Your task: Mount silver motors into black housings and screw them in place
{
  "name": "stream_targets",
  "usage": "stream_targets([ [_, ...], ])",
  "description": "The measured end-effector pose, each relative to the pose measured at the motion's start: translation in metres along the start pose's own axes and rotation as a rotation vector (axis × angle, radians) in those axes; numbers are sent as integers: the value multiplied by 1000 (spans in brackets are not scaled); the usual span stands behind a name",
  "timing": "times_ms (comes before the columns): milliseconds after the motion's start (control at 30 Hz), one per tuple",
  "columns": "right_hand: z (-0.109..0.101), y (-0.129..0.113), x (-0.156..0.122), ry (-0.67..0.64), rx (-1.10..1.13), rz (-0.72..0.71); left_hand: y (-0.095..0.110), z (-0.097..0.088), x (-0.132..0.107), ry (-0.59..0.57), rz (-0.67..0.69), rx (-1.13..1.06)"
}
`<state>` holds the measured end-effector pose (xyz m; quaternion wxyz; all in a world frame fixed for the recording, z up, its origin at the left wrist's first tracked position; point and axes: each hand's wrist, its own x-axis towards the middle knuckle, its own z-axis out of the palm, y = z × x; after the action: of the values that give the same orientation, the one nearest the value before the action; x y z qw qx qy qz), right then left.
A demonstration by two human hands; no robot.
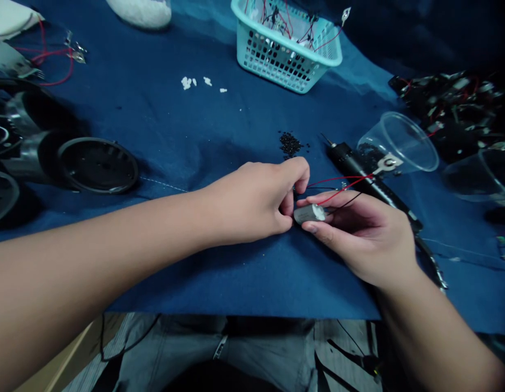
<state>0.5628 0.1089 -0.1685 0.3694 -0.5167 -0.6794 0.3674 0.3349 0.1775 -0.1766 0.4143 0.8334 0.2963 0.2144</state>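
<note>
I worked at a tabletop (187, 125) covered in dark blue cloth that filled nearly the whole frame, its front edge running along the bottom above my lap. Just right of centre, my right hand (366, 239) lay low over the cloth, its fingers closed around a small grey cylindrical motor (309, 213). My left hand (256, 201) met it from the left, fingers curled and pinched on the motor's near end. Thin red and black wires (342, 182) ran from the motor towards the right, across a black pen-shaped tool (372, 185) lying on the cloth. A little heap of tiny black screws (290, 144) sat just above my hands, and a clear plastic cup (399, 142) lay tipped on its side at right. A turquoise plastic basket (287, 54) of wired parts stood at top centre. Round black grille parts (97, 165) lay at left.
</note>
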Motion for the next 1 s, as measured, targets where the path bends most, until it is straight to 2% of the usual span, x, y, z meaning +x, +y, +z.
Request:
stream_targets([
  [400,4,-1,0,48,-55,-53,-1,0,0,-3,-11,-18],
  [633,3,2,0,28,3,-7,0,-1,1,-3,8,-25],
  [1000,6,1,1,8,47,-35,-1,0,1,-9,28,-48],
])
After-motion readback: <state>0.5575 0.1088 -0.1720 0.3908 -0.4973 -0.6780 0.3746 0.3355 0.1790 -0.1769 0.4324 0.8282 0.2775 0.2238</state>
